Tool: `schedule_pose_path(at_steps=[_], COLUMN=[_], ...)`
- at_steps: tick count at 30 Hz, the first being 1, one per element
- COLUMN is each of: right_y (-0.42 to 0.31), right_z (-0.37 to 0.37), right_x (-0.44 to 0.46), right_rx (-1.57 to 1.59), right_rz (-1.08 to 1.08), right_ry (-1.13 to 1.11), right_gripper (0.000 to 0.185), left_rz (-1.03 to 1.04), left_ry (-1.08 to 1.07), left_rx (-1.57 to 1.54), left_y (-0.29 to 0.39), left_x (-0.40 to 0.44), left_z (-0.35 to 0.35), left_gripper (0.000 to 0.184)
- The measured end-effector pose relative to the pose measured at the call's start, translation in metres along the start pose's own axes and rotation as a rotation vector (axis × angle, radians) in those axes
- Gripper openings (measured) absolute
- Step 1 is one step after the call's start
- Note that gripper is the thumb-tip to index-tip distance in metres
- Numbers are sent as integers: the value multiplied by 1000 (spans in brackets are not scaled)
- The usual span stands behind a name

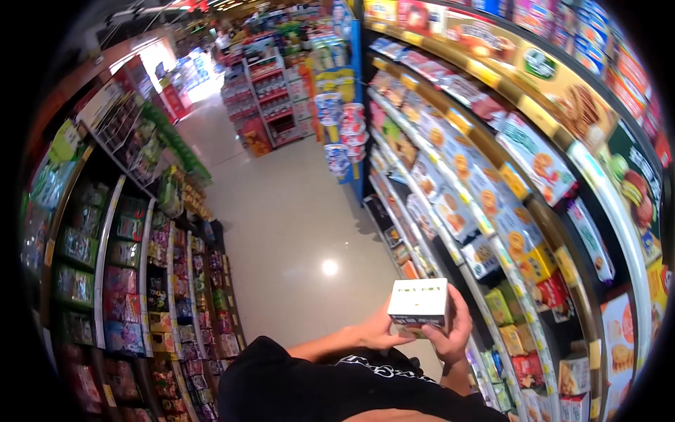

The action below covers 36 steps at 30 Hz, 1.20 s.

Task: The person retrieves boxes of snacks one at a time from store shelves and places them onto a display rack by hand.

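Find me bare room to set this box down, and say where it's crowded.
Bare: the aisle floor beyond the white-topped box, bordered by the left shelves, the right shelves and, farther off, the red-shelved rack. Crowded: both side shelves, lined with packets.

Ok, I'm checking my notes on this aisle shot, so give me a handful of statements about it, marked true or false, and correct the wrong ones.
1. The box is white on top. True.
2. Only one grip is in view. False: the right grip and the left grip both show.
3. The right grip touches the box. True.
4. Every shelf is bare. False: the right-hand shelves hold packaged goods.
5. The black shirt bears white lettering. True.
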State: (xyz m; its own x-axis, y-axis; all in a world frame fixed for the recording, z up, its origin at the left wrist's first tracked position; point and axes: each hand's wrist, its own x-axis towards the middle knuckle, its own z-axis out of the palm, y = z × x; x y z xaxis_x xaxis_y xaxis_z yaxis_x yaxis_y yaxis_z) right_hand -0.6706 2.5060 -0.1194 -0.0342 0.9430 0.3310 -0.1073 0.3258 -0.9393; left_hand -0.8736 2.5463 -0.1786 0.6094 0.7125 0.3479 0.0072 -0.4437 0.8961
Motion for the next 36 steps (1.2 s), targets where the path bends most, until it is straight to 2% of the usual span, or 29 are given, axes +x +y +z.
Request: schedule_pose_path(at_steps=[3, 4, 5, 6, 8, 11, 13, 14, 15, 16, 19, 22, 23, 27, 30, 31, 34, 35, 36], right_y=[35, 38, 31, 37, 39, 71, 78, 82, 95, 105, 134, 181, 183, 214, 232, 238, 252, 246, 253], right_z=[79, 104, 129, 146, 187, 243, 280, 297, 310, 323, 361, 399, 414, 472, 504, 512, 534, 540, 547], right_x=[42, 59, 78, 91, 117, 136, 155, 166, 173, 182, 216, 251, 267, 344, 409, 430, 480, 494, 504], right_rx=[-152, -246, -396, -394, -544, -509, -539, -562, -768, -858, -1050, -1007, -986, -968, -948, -911, -984, -975, -945], right_rz=[20, 24, -110, -59, -177, -40, 222, 354, 393, 333, 183, 80, 87, 118, 17, 13, -72, -130, -92], right_ry=[-152, -236, -341, -483, -704, -941, -1120, -1209, -1304, -1373, -1554, -1635, -1622, -1633, -1492, -1454, -1363, -1390, -1385], right_gripper=[83, 83, 86, 95, 105, 112, 111, 111, 110, 110, 109, 102, 95, 90, 89, 87, 73, 55, 52], left_rz=[-175, -217, -198, -181, -197, -326, -499, -621, -742, -863, -936, -984, -1035, -1138, -1087, -988, -998, -1026, -1009], left_ry=[168, 245, 363, 475, 620, 813, 928, 903, 877, 848, 857, 845, 826, 710, 649, 624, 514, 432, 417], left_rx=[-127, -49, 29, 113, 94, 81, 97, 108, 114, 117, 203, 243, 248, 300, 364, 440, 534, 529, 570], left_y=[-15, -19, -5, 5, 5, -3, 1, 5, 6, 4, -16, -37, -44, -60, -69, -76, -95, -101, -112], left_x=[-45, -63, -76, -88, -120, -161, -170, -174, -177, -180, -187, -186, -185, -159, -129, -121, -96, -90, -88], left_z=[-77, -103, -125, -145, -175, -200, -213, -225, -235, -245, -271, -320, -340, -442, -526, -551, -619, -641, -657], left_gripper=[90, 88, 86, 84, 78, 69, 57, 54, 52, 49, 46, 50, 52, 57, 59, 62, 65, 72, 77])
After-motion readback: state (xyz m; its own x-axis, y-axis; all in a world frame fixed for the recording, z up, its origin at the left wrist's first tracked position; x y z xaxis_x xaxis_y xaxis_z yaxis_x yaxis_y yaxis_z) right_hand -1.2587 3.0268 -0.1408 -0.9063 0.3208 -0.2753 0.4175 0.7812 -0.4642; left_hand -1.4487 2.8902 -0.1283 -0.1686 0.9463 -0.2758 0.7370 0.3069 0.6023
